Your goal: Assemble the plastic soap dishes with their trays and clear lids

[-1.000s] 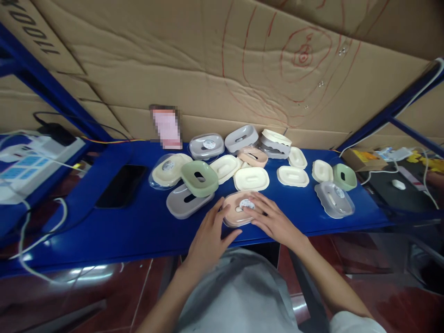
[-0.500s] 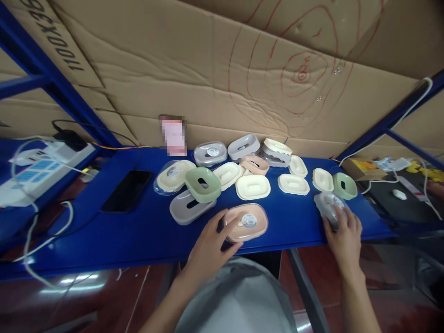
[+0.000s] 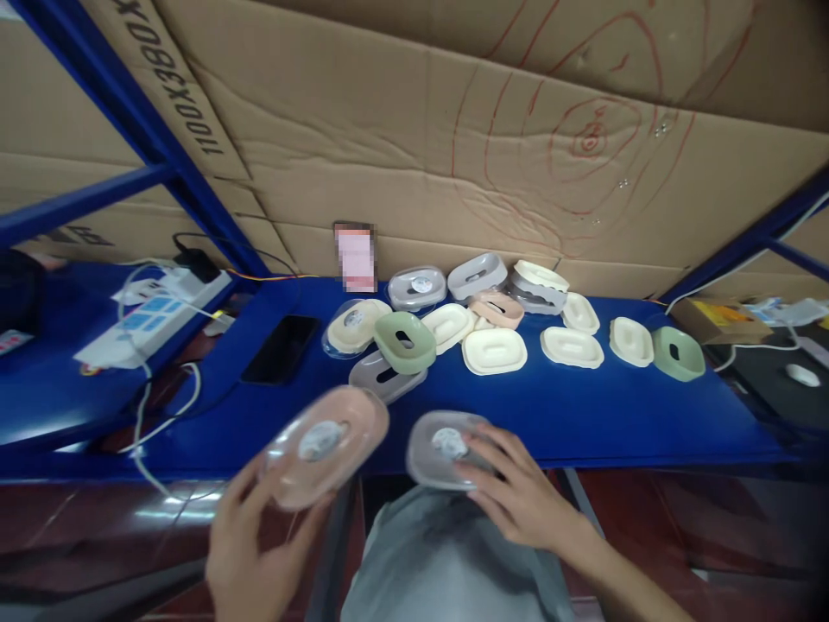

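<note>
My left hand (image 3: 265,527) grips a pink soap dish (image 3: 359,423) by its near end. The dish is tilted, lifted past the table's front edge, and has a clear cover with a round label. My right hand (image 3: 511,484) has hold of the right side of a grey soap dish (image 3: 424,453), also clear-covered and labelled, at the front edge. Whether this one touches the table I cannot tell. Behind them, a green holder with a slot (image 3: 418,354) rests partly on a grey slotted part (image 3: 363,377). A cream inner tray (image 3: 496,352) lies to their right.
More cream, grey and pink parts lie along the back, with a green holder (image 3: 690,356) at the far right. A black phone (image 3: 280,350) lies on the left, near a power strip (image 3: 139,324) and loose cables. Cardboard (image 3: 363,112) walls off the back.
My left hand has lifted the pink soap dish and carried it left, toward me. My right hand has brought the grey soap dish from the right side to the middle front. The view has shifted.
</note>
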### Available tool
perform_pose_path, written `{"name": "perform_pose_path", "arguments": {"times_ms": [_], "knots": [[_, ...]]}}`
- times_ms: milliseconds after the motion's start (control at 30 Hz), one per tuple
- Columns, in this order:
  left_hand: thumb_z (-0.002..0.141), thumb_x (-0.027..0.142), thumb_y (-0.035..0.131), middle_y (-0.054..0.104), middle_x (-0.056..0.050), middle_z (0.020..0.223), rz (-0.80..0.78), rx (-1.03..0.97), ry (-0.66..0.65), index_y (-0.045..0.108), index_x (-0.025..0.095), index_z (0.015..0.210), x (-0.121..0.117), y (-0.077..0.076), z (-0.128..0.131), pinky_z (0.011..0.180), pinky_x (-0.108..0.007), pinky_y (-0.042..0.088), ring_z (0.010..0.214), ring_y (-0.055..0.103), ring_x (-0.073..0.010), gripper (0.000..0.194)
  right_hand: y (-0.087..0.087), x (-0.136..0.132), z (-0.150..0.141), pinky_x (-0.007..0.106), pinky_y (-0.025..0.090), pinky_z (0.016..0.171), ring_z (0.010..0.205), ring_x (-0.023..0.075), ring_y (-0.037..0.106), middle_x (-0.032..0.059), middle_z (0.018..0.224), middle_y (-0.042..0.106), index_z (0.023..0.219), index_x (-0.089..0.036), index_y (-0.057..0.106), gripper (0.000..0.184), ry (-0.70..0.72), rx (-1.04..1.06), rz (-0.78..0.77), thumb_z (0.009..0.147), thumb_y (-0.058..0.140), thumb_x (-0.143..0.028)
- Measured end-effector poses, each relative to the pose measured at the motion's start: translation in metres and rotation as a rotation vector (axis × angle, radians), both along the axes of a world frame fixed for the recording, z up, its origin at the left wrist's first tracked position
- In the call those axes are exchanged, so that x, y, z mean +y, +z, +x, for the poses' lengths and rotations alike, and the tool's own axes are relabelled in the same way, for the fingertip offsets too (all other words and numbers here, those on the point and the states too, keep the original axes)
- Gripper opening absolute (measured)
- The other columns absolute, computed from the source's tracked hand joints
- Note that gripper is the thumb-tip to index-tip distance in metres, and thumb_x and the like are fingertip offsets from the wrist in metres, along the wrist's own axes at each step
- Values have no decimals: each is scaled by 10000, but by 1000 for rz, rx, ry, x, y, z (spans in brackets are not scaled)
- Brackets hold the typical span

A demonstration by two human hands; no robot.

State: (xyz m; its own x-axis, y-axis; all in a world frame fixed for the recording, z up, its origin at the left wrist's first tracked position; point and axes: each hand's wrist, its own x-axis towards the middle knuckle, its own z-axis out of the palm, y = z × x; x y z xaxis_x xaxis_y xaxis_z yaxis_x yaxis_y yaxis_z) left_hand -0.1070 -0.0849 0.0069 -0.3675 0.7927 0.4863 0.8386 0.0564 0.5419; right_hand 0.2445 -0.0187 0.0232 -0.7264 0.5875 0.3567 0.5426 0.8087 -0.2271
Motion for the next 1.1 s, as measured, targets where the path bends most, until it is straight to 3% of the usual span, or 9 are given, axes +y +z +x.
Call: {"name": "perform_pose_path", "arguments": {"times_ms": [100,267,400,500,633,767,833,933,1100], "knots": [[962,548,677,581,-172,1478,-10,12,137,595,235,1471,14,4,-19,1177,-661,471,1403,563,-426,603,9,20,-48,533,409,1269,1610,276,331,48,1644,524,1509,-305,592,471,204,-77,-41,1043,547,-245],[994,560,591,460,-179,1650,-92,-47,28,474,239,1608,33,-5,-50,1184,-679,460,1516,459,-464,703,21,55,-117,551,264,1338,1661,222,197,-16,1756,345,1578,-387,490,532,274,-205,37,1082,512,-198],[1061,408,502,131,-23,1820,-3,-41,-18,203,421,1708,26,-8,-48,1271,-739,298,1648,194,-440,713,33,82,-136,564,254,1325,1654,259,230,54,1769,311,1606,-339,469,491,290,-180,115,1127,496,-445],[1020,370,604,-2,15,1830,56,79,-154,248,468,1686,22,-7,-29,1287,-763,200,1662,104,-459,762,37,112,-128,577,207,1330,1651,288,235,71,1759,333,1621,-317,458,566,220,-166,132,1104,507,-542],[918,352,792,155,-83,1809,26,247,-227,434,431,1590,29,-10,-9,1252,-818,147,1628,211,-502,765,30,150,-104,661,223,1291,1618,349,306,123,1698,439,1628,-306,452,569,82,-188,129,1097,548,-487],[907,310,811,412,-147,1690,86,264,-227,562,341,1456,38,-18,-12,1265,-767,191,1581,353,-465,603,23,155,-87,619,332,1246,1531,336,452,152,1576,575,1561,-281,541,473,81,-225,201,1104,550,-402],[908,293,810,472,-169,1640,113,264,-267,578,307,1430,39,-20,-16,1279,-737,198,1566,386,-449,571,21,151,-90,654,309,1246,1551,362,415,140,1603,548,1525,-302,575,440,63,-239,281,1086,580,-326],[905,263,811,497,-173,1614,118,258,-290,580,298,1426,40,-20,-20,1292,-706,212,1557,408,-426,571,20,149,-111,704,305,1233,1559,412,375,142,1668,468,1492,-284,598,470,52,-289,352,1037,663,-386],[907,265,811,504,-177,1607,108,273,-300,571,302,1447,38,-19,-21,1279,-724,229,1547,422,-431,592,16,141,-134,515,515,1082,1431,384,531,177,1677,446,1186,-183,737,245,-30,-340,339,993,722,-334]]}}
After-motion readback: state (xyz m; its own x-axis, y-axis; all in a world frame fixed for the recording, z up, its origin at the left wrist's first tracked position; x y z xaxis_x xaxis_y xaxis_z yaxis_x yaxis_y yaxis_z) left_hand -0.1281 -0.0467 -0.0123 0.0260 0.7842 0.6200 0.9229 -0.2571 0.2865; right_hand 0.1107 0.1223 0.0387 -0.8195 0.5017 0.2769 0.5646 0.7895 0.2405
